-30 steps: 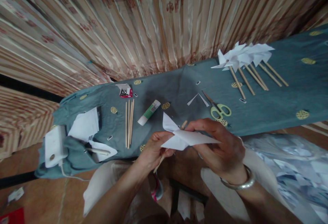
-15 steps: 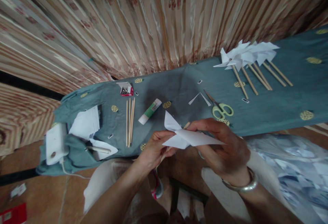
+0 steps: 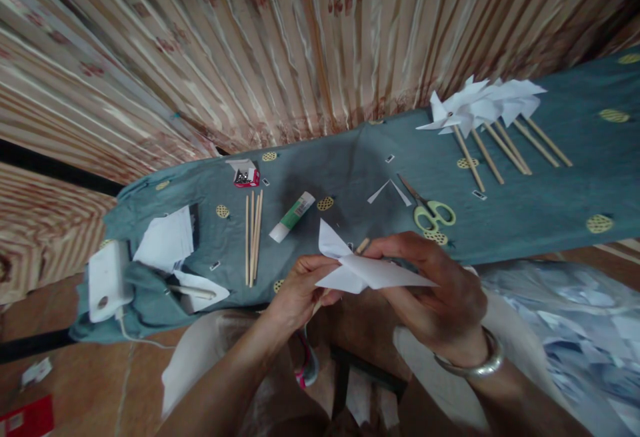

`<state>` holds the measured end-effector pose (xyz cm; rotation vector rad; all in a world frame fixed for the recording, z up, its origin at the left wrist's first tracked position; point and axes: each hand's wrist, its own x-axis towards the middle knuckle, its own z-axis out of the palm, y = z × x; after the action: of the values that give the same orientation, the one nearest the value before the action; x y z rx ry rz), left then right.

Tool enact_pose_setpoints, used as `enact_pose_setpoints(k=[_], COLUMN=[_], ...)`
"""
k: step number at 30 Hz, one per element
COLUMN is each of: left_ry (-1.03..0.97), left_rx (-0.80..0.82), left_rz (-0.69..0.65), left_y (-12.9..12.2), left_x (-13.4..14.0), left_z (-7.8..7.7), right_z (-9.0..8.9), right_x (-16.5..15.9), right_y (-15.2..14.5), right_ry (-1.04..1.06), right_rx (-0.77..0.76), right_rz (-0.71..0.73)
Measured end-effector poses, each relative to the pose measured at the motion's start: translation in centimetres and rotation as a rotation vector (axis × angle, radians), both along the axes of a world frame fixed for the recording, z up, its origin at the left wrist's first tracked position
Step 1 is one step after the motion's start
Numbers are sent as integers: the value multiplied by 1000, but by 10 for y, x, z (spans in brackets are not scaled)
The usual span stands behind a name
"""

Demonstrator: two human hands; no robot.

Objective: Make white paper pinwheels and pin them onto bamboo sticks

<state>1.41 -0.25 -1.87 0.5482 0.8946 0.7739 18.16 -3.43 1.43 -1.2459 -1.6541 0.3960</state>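
Observation:
A white paper pinwheel (image 3: pixel 377 272) with folded blades is held up between my two hands, over the table's front edge. My left hand (image 3: pixel 303 294) is closed around the pinwheel's wooden stick (image 3: pixel 363 246) and pinches the paper's left side. On the other side, my right hand (image 3: pixel 437 290) is closed, thumb below and index finger curled over the pinwheel near the stick's end. Its fingertips are partly hidden by the paper. Just beyond my hands lie a green and white glue stick (image 3: pixel 293 217) and green-handled scissors (image 3: pixel 433 214).
Several finished pinwheels (image 3: pixel 480 110) lie in a row at the back right. Loose wooden sticks (image 3: pixel 253 237), a small red box of pins (image 3: pixel 246 176), paper sheets (image 3: pixel 167 237) and a white device (image 3: pixel 107 280) with a cord are on the left. Paper strips (image 3: pixel 390 192) lie mid-table. A plastic bag (image 3: pixel 580 317) is at right.
Hardly anything differs. The pinwheel has tilted and shifted slightly left between my hands, and both hands keep their hold.

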Motion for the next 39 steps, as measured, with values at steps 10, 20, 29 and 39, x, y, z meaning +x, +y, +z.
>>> enact_pose_setpoints(k=[10, 20, 29, 39], left_ry=[-28, -27, -47, -40], left_rx=[-8, -57, -29, -48], left_rz=[6, 46, 35, 33], left_y=[-1, -1, 0, 0], left_x=[-1, -1, -2, -1], left_z=[-2, -2, -4, -4], right_z=[-1, -1, -3, -1], right_x=[0, 0, 1, 0], right_y=[0, 2, -1, 1], right_ry=[10, 43, 75, 57], right_rx=[6, 21, 11, 13], right_rz=[-14, 8, 7, 7])
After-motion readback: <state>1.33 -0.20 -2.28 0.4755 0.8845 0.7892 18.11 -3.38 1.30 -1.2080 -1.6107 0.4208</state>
